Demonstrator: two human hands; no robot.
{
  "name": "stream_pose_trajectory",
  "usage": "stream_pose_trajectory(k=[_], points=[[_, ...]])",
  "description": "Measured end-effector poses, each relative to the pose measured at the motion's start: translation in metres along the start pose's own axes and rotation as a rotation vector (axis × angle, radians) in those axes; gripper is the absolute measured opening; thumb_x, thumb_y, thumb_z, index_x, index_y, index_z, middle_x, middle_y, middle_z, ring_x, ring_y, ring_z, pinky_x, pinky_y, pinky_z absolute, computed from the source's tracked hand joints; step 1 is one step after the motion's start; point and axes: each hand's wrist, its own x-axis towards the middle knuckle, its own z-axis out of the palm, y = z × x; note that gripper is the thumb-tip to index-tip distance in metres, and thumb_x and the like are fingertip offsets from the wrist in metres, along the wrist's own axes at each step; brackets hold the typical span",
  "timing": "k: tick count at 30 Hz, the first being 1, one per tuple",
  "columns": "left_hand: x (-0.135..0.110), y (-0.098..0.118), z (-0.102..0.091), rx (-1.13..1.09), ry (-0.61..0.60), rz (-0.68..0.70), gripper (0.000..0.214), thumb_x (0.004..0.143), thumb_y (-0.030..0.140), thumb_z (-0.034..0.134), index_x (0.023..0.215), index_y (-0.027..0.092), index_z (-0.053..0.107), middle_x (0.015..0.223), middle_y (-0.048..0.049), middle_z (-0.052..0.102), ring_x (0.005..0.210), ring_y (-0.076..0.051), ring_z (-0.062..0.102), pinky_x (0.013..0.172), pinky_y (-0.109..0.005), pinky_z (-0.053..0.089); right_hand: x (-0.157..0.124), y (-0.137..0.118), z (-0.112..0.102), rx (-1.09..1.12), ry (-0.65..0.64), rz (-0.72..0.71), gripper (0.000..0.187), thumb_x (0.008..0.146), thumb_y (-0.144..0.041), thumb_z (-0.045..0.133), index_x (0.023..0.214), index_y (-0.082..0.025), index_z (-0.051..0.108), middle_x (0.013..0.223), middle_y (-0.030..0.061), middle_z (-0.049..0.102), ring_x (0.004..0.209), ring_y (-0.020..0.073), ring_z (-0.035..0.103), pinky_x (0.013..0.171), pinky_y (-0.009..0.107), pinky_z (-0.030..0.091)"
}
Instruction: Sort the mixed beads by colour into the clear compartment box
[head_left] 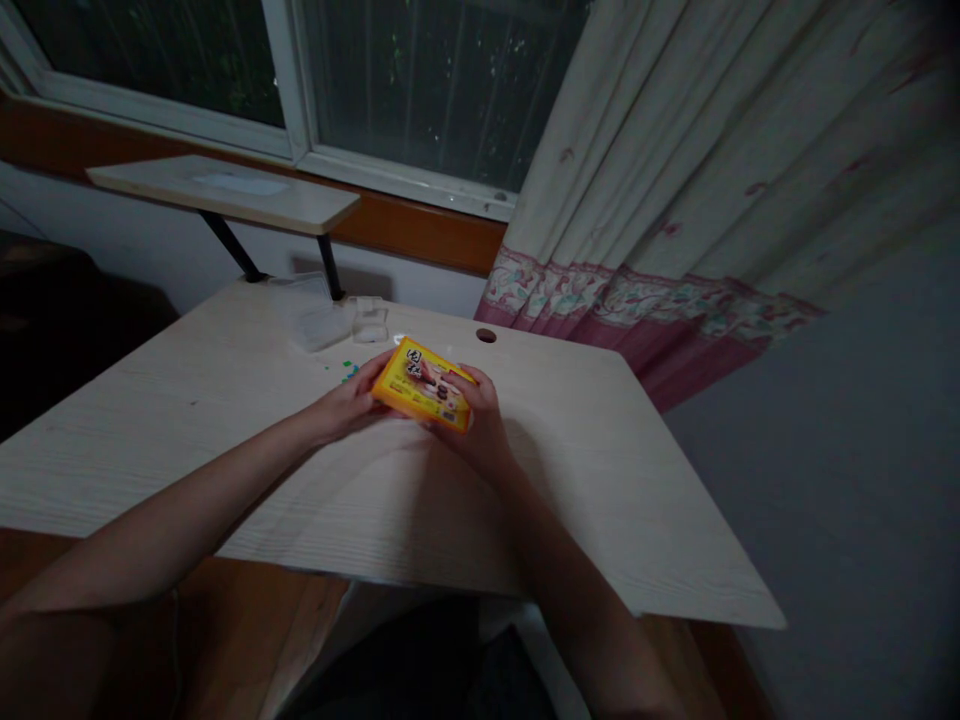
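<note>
A yellow and orange box [424, 385] with dark printed characters and pictures on its face is held between both hands, tilted above the table. My left hand [358, 400] grips its left end. On the right end, my right hand [480, 415] is wrapped round the side, with fingers over the top edge. Whatever is inside the box is hidden. Small green and blue pieces [349, 372] lie on the table just behind my left hand.
Clear plastic containers [319, 325] stand at the back of the pale wooden table [600, 480]. A raised shelf [225, 190] on black legs rises at the back left. A cable hole [486, 336] sits near the back edge. A curtain [637, 220] hangs beside the window.
</note>
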Motion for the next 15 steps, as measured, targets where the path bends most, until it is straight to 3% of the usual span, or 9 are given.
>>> stream_pose_trajectory(k=[4, 15], points=[[0.0000, 0.0007, -0.0015, 0.135, 0.114, 0.073, 0.111, 0.067, 0.052, 0.090, 0.159, 0.030, 0.032, 0.159, -0.0181, 0.039, 0.144, -0.042, 0.042, 0.112, -0.053, 0.046, 0.0005, 0.0019, 0.0019, 0.063, -0.060, 0.001, 0.070, 0.071, -0.057, 0.085, 0.131, -0.028, 0.062, 0.139, 0.0130, 0.057, 0.136, 0.0305, 0.051, 0.115, 0.053, 0.046], [-0.0064, -0.0008, -0.0081, 0.232, 0.102, 0.038, 0.121, 0.064, 0.051, 0.091, 0.162, 0.029, 0.023, 0.143, -0.0185, 0.051, 0.128, -0.038, 0.058, 0.104, -0.050, 0.052, 0.0004, -0.0001, -0.0024, 0.145, -0.156, 0.081, 0.069, 0.069, -0.057, 0.088, 0.128, -0.027, 0.069, 0.137, 0.0120, 0.063, 0.133, 0.0280, 0.057, 0.115, 0.048, 0.047]])
